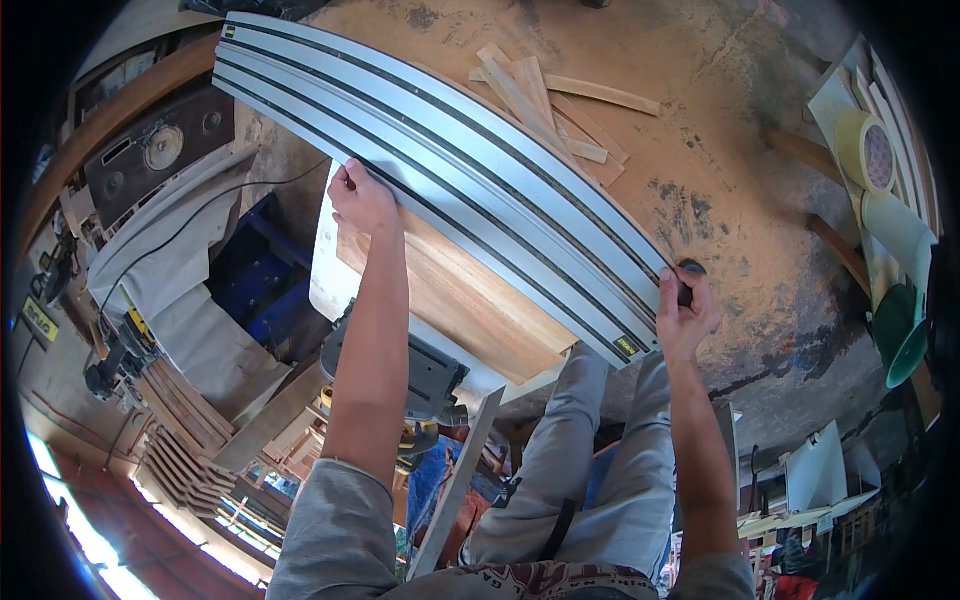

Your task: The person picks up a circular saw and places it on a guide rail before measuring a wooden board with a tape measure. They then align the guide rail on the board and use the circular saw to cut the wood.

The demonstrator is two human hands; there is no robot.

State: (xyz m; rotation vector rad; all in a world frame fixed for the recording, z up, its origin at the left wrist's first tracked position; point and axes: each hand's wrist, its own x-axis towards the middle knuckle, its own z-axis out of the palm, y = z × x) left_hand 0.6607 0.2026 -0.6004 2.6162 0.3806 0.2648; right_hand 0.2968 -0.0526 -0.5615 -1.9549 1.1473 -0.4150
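A long silver guide rail (440,150) with black strips and small yellow labels lies slantwise across a pale wooden board (480,290). My left hand (364,200) is closed at the rail's near edge, thumb and fingers pinched against it. At the rail's right end my right hand (688,318) is closed around a small black rounded object (688,272), thumb right beside the rail's edge. What kind of object this is, I cannot tell. Beneath the board shows a white surface (325,270), and a dark grey power tool (415,375) sits below my left forearm.
Thin wood strips (545,95) lie on the sawdust-covered floor beyond the rail. A roll of tape (868,150) and a green funnel-like piece (900,330) are at the right. To the left are a blue crate (255,275), a black cable (200,215) and stacked wood slats (185,465).
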